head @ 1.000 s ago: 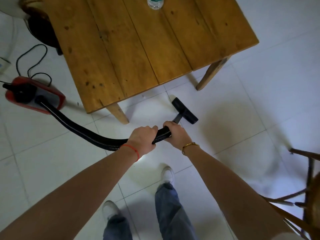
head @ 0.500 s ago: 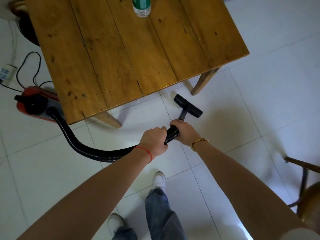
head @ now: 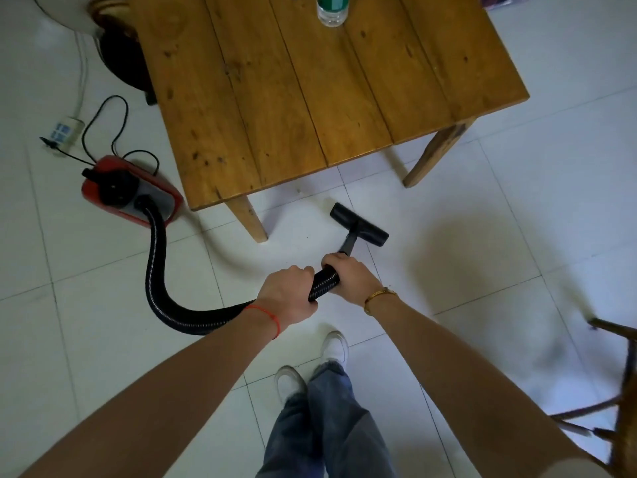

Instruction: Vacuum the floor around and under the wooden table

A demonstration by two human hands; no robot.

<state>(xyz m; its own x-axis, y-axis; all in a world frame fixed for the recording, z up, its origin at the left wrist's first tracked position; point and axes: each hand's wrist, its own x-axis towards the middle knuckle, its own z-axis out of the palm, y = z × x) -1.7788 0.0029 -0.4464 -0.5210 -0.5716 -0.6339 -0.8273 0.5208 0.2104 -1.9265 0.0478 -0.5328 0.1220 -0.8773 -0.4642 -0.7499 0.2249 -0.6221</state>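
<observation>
From my head camera, looking down: my left hand (head: 289,294) is curled tight round the black ribbed hose (head: 155,270), and my right hand (head: 351,278) grips the same hose just ahead of it, where the hose meets the short black tube. Both sets of fingers are wrapped fully round it; a bare stretch of hose shows between my two fists.

The black floor nozzle (head: 359,224) sits flat on the white tiled floor (head: 517,208), just outside the near edge of the wooden table (head: 310,81), between its two near legs. The hose loops back left to the red vacuum body (head: 129,191), which stands on the tiles beside the table's left near leg.

A clear plastic bottle (head: 332,10) stands upright on the tabletop at the far side; I cannot tell what it holds. A white power strip (head: 65,130) lies on the floor far left, and a wooden chair (head: 620,391) edges in at right.
</observation>
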